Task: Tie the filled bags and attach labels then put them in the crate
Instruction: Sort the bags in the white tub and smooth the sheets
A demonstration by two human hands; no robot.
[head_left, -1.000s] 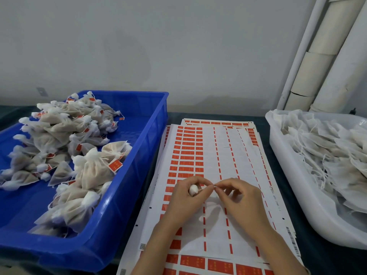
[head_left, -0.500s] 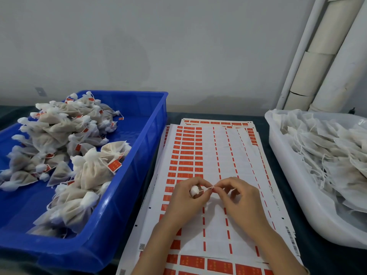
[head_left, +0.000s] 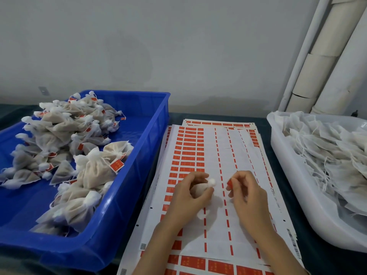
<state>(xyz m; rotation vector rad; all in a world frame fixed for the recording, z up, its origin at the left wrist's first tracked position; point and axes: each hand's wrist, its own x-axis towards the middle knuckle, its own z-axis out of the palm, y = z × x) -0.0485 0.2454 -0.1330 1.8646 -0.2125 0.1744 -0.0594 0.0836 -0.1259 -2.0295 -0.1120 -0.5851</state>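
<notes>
The left hand (head_left: 190, 195) is curled around a small filled bag (head_left: 199, 190) and holds it just above the label sheets (head_left: 198, 147) which cover the middle of the surface (head_left: 218, 115). The body of the bag sits in the palm and its white gathered neck sticks out toward about 2 o'clock, so the long axis of the bag points to the right hand (head_left: 246, 191). The right hand is near, at 3 o'clock from the bag but not touching it, and it pinches a small red label (head_left: 229, 183) between thumb and forefinger. The two hands are thus apart, with a narrow gap between the neck and the label. I cannot tell if a string joins them, because it would be too thin to see here. I judge that the label is now being fixed to the bag, or is just fixed, and that the coming move is to put the bag away. For this the important relation is that the blue crate (head_left: 143, 155) lies at 9 to 10 o'clock from the hands, beside the sheets, with many tied and labelled bags (head_left: 93, 171) inside. The left hand is the nearer one and already has the bag, so it should carry it over the crate wall. The white tub (head_left: 294, 175) at 3 o'clock holds the untied bags (head_left: 327, 155).
</notes>
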